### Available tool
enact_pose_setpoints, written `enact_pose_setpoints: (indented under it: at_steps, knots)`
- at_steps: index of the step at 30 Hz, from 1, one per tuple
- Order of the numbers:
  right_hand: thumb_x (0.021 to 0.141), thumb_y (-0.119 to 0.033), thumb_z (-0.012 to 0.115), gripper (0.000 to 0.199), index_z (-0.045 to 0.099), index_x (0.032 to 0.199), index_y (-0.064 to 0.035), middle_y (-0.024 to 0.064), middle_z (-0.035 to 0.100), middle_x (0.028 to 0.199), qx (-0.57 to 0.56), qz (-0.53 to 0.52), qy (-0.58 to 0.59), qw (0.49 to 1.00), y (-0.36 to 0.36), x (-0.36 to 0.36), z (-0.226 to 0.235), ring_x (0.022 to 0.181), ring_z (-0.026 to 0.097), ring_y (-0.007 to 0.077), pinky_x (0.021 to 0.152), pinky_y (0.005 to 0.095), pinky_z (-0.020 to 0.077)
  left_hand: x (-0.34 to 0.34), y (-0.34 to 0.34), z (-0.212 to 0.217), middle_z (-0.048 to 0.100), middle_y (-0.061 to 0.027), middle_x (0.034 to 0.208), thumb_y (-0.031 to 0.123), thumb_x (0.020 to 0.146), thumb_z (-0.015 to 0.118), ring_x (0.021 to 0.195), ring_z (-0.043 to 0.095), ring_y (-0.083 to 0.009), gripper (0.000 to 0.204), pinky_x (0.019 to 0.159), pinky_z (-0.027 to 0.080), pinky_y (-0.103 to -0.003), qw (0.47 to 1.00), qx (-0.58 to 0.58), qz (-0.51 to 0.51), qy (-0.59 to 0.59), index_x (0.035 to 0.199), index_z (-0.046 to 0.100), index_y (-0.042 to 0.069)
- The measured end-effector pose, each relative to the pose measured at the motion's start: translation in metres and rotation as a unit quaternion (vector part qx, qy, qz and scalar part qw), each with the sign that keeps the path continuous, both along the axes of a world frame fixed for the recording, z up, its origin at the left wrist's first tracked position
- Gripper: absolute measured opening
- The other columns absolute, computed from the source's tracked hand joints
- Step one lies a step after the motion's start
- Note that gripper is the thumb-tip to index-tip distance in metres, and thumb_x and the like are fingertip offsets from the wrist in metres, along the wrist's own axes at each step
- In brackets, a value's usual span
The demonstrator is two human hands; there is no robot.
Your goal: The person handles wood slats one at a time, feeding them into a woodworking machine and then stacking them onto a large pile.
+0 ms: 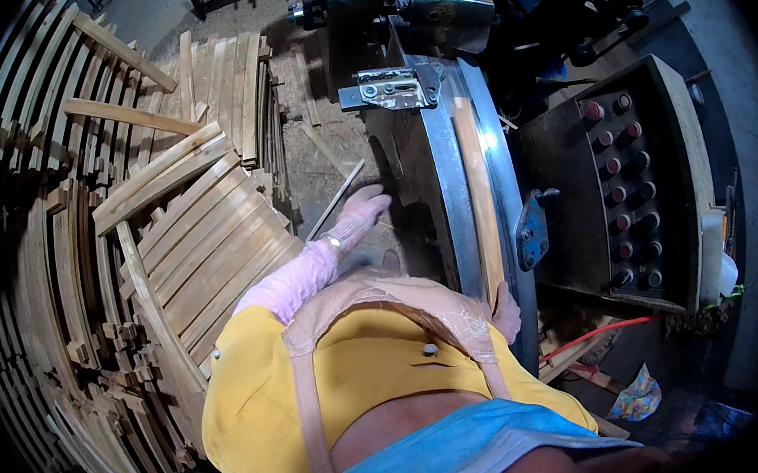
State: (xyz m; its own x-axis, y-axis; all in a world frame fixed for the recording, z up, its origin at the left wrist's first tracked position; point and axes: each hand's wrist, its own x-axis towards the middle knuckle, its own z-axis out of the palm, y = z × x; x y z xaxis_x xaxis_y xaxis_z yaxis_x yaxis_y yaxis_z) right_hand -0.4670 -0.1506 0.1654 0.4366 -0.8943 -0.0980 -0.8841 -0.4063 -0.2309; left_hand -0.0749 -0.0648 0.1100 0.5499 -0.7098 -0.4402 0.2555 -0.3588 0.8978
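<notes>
A long wooden strip (478,192) lies lengthwise on the metal bed (443,141) of a woodworking machine. My right hand (506,317), in a pale pinkish glove, grips the strip's near end; part of it is hidden by my apron. My left hand (364,211), in a similar glove, hangs in the air left of the machine with nothing in it. Its fingers are stretched toward the bed without touching it. Beyond that hand, a thin pale offcut (337,199) slants across the floor.
Stacked wooden strips (209,251) fill the left side, with more piles (25,105) behind. A metal guide block (389,90) sits over the far bed. To the right are a blue bracket (538,230) and a control box with several buttons (632,187). A red hose (599,332) runs below.
</notes>
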Motion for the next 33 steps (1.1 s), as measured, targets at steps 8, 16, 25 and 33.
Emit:
enact_pose_setpoints:
  at_steps: [8,16,25,33]
  knots:
    - [0.093,-0.035,0.068,0.058,0.057,0.143,-0.0082,0.0198,0.066,0.129,-0.256,0.038,-0.125,0.958,-0.116,0.151,-0.037,0.111,0.062,0.0425,0.095,0.0551,0.0483,0.041,0.065,-0.033,0.072,-0.0181,0.104,0.037,0.089,0.065,0.097,0.068,-0.0304,0.048,0.086,0.051,-0.040,0.992,0.080,0.042,-0.084,0.121,0.069,0.001]
    - [0.093,-0.032,0.067,0.058,0.056,0.142,-0.0043,0.0254,0.070,0.108,-0.176,0.098,-0.124,0.972,-0.156,0.210,-0.018,0.098,0.065,0.0453,0.085,0.0531,0.0492,0.128,0.103,0.005,0.056,-0.0255,0.148,0.044,0.088,0.066,0.137,0.054,-0.0372,0.075,0.117,0.041,-0.040,0.927,0.180,0.206,-0.255,0.147,0.052,0.001]
    - [0.092,-0.034,0.068,0.064,0.052,0.149,-0.0107,0.0281,0.062,0.128,0.029,-0.018,0.075,0.997,-0.025,-0.009,-0.017,0.114,0.059,0.0461,0.098,0.0536,0.0477,0.137,0.421,0.001,0.063,-0.0234,0.136,0.047,0.085,0.068,0.123,0.062,-0.0384,0.068,0.104,0.048,-0.048,0.546,0.696,0.295,-0.362,0.141,0.056,0.010]
    - [0.091,-0.033,0.071,0.057,0.056,0.141,-0.0076,0.0255,0.069,0.116,-0.219,0.102,-0.084,0.967,-0.060,0.074,-0.022,0.104,0.064,0.0475,0.089,0.0535,0.0511,0.059,0.490,-0.002,0.065,-0.0261,0.129,0.020,0.084,0.074,0.119,0.063,-0.0443,0.058,0.102,0.051,-0.052,0.676,0.600,0.367,-0.218,0.137,0.054,0.005]
